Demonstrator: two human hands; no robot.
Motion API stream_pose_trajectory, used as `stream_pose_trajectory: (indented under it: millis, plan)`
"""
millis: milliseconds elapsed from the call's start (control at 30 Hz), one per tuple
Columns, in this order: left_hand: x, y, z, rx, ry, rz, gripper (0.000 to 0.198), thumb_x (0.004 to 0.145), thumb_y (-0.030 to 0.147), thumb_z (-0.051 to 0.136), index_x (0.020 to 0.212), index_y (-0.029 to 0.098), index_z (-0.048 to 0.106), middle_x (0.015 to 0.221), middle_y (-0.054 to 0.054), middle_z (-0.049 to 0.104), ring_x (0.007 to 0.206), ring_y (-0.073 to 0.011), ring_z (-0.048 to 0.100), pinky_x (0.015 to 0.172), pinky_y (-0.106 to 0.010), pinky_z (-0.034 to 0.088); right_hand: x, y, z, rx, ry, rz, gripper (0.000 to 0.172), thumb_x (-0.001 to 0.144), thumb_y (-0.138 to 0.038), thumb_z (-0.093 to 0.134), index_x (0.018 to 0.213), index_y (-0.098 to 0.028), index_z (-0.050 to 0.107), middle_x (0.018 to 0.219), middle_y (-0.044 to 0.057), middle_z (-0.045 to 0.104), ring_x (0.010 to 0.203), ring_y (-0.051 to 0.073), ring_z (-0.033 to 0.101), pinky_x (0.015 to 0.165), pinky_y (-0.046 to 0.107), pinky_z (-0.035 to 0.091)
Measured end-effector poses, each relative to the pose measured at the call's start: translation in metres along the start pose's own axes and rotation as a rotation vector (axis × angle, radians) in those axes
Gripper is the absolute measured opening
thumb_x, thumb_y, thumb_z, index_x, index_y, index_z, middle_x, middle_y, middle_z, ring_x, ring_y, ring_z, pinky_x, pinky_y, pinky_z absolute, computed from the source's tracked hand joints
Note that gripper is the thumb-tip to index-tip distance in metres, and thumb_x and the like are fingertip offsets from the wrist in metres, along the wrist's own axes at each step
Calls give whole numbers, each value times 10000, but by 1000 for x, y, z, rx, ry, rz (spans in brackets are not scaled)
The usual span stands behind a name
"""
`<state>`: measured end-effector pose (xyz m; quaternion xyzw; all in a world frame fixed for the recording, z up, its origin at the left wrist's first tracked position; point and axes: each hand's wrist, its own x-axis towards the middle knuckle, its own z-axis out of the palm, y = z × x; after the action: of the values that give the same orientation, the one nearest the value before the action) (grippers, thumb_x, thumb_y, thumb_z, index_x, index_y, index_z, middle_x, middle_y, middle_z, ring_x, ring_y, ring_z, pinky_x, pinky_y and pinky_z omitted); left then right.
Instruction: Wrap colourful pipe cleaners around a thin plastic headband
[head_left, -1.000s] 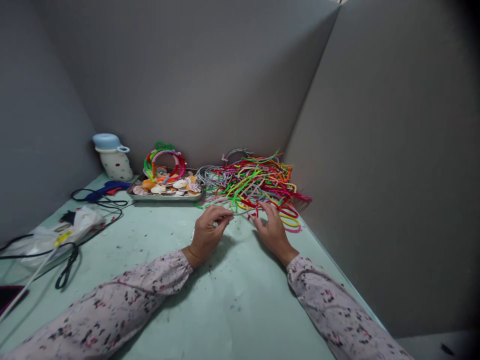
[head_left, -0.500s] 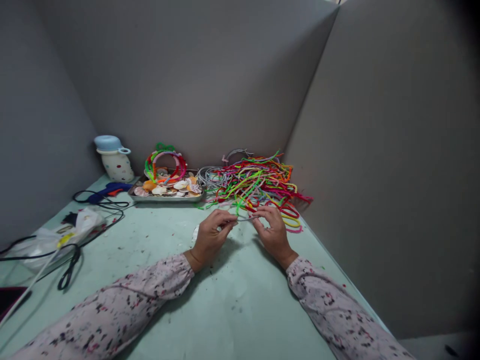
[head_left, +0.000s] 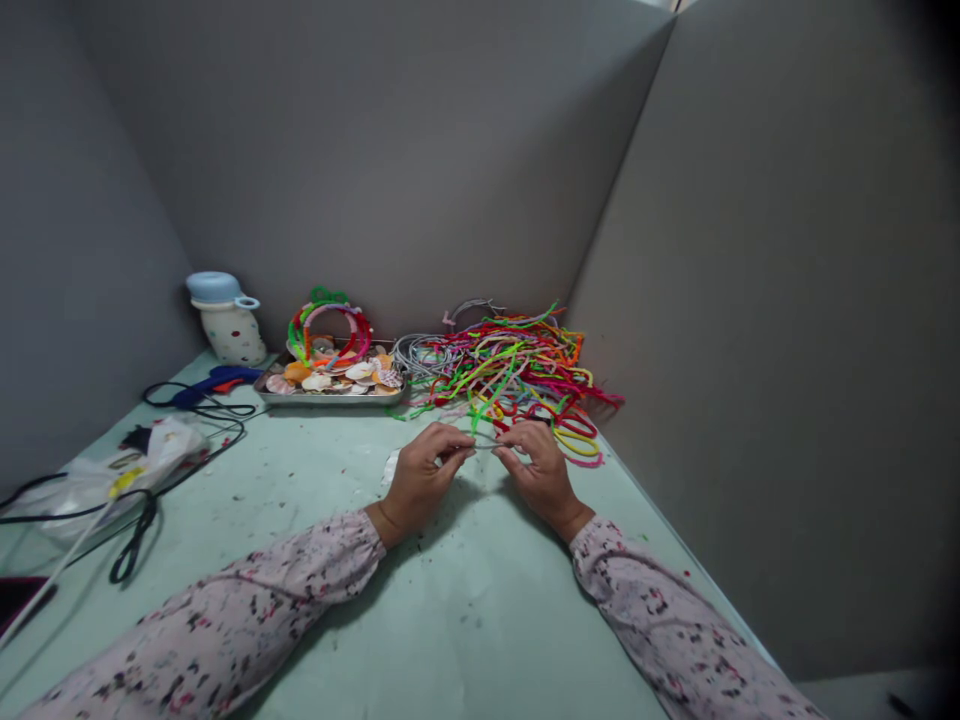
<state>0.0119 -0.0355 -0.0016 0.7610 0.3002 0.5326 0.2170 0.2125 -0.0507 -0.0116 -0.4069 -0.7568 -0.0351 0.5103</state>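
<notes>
Pinching a thin grey wire (head_left: 484, 444) tight between fingers (head_left: 448, 455) of left hand (head_left: 420, 478) and right hand (head_left: 541, 472), colourful pile (head_left: 517, 365) just beyond; probably light, bendy; best gripped near each end.

Soft, even light falls from overhead. The grey partition walls (head_left: 450, 150) shade smoothly and show no glare. The left hand (head_left: 420, 478) and right hand (head_left: 538, 472) cast faint, blurry-edged shadows on the pale green table (head_left: 465, 620) just beneath them. The heap of pipe cleaners (head_left: 517, 365) looks vivid and fairly sharp. The thin strand (head_left: 484, 445) pinched between both hands is too fine to resolve. The wide lens bows the walls, the far right corner darkens, and the sleeves near the bottom edge look smeared.
</notes>
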Motion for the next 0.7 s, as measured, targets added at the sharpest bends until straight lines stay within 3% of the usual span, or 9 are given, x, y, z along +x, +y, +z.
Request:
stream_pose_trajectory:
  millis: [700]
  plan:
    - [1, 5, -4, 54, -50, 4, 102, 832, 178, 613, 915, 188, 671, 864, -43, 645, 795, -135, 595, 709, -251, 484, -1, 0, -1, -8, 2, 8, 89, 858, -240, 612, 945, -239, 633, 880, 34, 659, 903, 213, 567, 817, 395, 457]
